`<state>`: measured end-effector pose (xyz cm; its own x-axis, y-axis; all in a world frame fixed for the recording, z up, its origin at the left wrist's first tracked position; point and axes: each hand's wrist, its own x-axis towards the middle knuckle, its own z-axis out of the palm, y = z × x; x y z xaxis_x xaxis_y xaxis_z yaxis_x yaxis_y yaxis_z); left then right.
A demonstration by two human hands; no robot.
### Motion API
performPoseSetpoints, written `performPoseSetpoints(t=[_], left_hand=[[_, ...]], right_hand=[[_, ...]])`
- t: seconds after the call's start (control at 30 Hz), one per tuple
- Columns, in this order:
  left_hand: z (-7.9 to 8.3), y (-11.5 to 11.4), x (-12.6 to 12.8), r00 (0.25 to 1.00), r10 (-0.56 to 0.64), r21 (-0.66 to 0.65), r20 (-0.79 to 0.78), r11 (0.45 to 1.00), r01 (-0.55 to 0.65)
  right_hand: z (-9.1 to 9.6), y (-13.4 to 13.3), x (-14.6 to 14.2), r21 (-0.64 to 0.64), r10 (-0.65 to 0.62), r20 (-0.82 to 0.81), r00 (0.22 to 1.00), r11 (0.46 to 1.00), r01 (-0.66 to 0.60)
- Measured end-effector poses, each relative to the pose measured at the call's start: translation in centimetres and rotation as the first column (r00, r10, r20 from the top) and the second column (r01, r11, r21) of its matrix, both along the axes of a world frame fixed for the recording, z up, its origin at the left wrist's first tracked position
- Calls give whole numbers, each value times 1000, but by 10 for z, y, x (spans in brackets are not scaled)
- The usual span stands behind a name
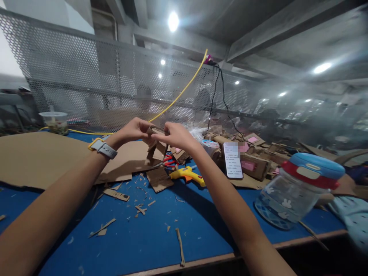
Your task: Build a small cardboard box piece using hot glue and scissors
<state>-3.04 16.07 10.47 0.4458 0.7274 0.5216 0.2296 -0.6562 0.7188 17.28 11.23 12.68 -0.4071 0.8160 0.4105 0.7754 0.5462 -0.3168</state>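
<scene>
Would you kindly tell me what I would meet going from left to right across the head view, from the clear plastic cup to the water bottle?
Clear plastic cup, wristwatch, left hand, held cardboard piece, right hand, phone, water bottle.

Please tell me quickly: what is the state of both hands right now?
Left hand: closed, holding one end of a brown cardboard piece.
Right hand: closed, holding the other end.
</scene>
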Motion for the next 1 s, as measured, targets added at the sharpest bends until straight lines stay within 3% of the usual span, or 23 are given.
performPoseSetpoints(t=[0.23, 0.4, 0.47, 0.57, 0.73, 0.83, 1.0], left_hand=[[18, -17, 1, 986, 52, 30, -158, 998, -48], [23, -19, -3, 986, 121, 108, -113, 988, -109], [24, -17, -7, 988, 106, 103, -116, 990, -95], [23, -13, -13, 992, 129, 78, -14, 989, -127], [12, -4, -13, 944, 190, -75, 272, 982, -176], [7, -1, -9, 942, 185, -142, 281, 979, -149], [5, 2, -9, 952, 155, -140, 264, 983, -121]], right_hand=[[-5, 15, 3, -88, 71, -126, 989, 993, -83], [-7, 17, -4, 124, 85, -240, 967, 991, -56], [-8, 19, -6, 152, 105, -322, 941, 987, -58], [-10, 28, 0, 33, 138, -526, 839, 989, -143], [-20, 49, 25, -144, 125, -803, 583, 908, -393], [-29, 59, 35, -212, 72, -849, 524, 862, -461], [-40, 70, 39, -252, 20, -886, 463, 818, -517]])
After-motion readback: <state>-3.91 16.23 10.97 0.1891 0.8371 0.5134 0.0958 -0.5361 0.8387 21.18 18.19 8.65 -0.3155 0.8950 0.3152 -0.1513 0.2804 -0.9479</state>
